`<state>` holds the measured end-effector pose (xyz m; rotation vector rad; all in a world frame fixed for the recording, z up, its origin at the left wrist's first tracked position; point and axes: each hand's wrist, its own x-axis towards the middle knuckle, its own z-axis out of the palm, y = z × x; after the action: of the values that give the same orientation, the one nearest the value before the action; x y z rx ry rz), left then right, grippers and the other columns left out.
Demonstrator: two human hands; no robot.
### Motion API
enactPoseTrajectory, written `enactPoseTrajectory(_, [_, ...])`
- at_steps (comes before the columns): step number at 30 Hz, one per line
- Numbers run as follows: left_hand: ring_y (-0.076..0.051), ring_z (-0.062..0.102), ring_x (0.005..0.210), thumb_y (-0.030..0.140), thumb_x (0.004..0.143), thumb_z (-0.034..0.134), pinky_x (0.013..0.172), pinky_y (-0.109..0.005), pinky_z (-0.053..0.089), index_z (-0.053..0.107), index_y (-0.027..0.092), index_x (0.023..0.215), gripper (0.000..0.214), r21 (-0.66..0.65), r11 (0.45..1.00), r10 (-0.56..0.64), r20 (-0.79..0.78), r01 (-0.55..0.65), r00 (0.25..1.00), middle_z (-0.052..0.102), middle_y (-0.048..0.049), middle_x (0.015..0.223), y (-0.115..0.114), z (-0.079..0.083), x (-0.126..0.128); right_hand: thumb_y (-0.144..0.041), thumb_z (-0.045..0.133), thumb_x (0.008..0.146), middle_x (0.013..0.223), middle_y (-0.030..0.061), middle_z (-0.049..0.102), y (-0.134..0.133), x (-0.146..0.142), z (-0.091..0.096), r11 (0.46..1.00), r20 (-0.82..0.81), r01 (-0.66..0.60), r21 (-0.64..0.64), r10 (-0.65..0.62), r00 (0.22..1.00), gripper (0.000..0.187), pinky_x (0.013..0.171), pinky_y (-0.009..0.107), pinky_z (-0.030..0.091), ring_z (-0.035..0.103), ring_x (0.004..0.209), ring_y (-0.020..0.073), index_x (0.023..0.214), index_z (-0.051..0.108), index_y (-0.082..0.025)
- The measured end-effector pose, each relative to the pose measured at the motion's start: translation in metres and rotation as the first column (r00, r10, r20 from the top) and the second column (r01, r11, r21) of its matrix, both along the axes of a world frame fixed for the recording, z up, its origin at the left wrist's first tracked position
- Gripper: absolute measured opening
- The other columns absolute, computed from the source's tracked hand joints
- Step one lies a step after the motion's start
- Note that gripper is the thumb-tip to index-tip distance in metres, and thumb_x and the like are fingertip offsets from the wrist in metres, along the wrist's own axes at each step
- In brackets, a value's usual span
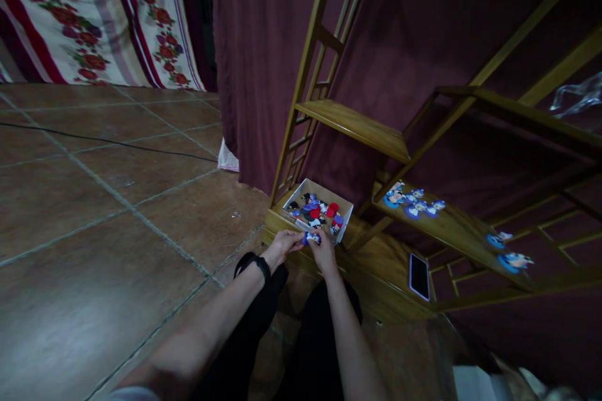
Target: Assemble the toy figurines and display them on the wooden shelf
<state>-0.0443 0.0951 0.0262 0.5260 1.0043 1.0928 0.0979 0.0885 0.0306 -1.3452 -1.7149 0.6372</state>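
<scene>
Between my two hands is a small purple-and-white toy figurine (311,238), held just in front of an open box. My left hand (286,244) pinches it from the left side. On the other side, the fingers of my right hand (323,252) close on the same figurine. Behind my hands the shallow white cardboard box (347,208) rests on the wooden shelf's low ledge. Inside lie several loose small figurines (310,205) in red, black, purple and white. The figurine's lower part is mostly covered by my fingers.
Several figurines (416,208) on blue and purple bases stand on the raised wooden shelf (451,232) to the right; more blue-based ones (515,261) are farther along. A phone (419,276) lies on the lower ledge. Shelf posts rise beside the box. A cable (108,141) crosses the tiled floor.
</scene>
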Motion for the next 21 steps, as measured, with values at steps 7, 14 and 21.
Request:
enactPoseTrajectory(7, [-0.009,0.055,0.047,0.025,0.052,0.079,0.053,-0.023,0.050,0.059,0.009,0.053,0.025,-0.006,1.000,0.026,-0.074,-0.026,0.997,0.057,-0.0015,0.049,0.0019,-0.0047,0.0020,-0.019,0.051,0.070,0.086,0.0030,0.063,0.0007,0.0018,0.0001,0.998,0.064,0.001,-0.062,0.003,0.998,0.020,0.077,0.032,0.043,0.057,0.082,0.0194,0.088,0.058,-0.021])
enactPoseTrajectory(14, [-0.011,0.054,0.044,0.022,0.052,0.079,0.050,-0.026,0.049,0.057,0.009,0.051,0.025,-0.040,0.997,0.061,-0.125,-0.067,0.990,0.057,-0.0025,0.048,0.0025,-0.0049,0.0044,-0.019,0.053,0.070,0.089,0.0034,0.063,-0.0030,0.0016,0.0035,0.999,0.149,-0.020,-0.048,0.027,0.988,0.020,0.080,0.032,0.043,0.058,0.085,0.0195,0.089,0.059,-0.021])
enactPoseTrajectory(21, [-0.010,0.056,0.049,0.026,0.049,0.079,0.052,-0.022,0.046,0.061,0.009,0.051,0.025,0.051,0.998,0.049,-0.090,-0.044,0.995,0.060,-0.0029,0.051,-0.0015,-0.0061,0.0069,-0.023,0.054,0.068,0.084,0.0031,0.065,0.0024,0.0004,-0.0052,0.992,0.101,0.090,-0.088,-0.081,0.992,0.021,0.074,0.032,0.045,0.060,0.079,0.0198,0.088,0.061,-0.021])
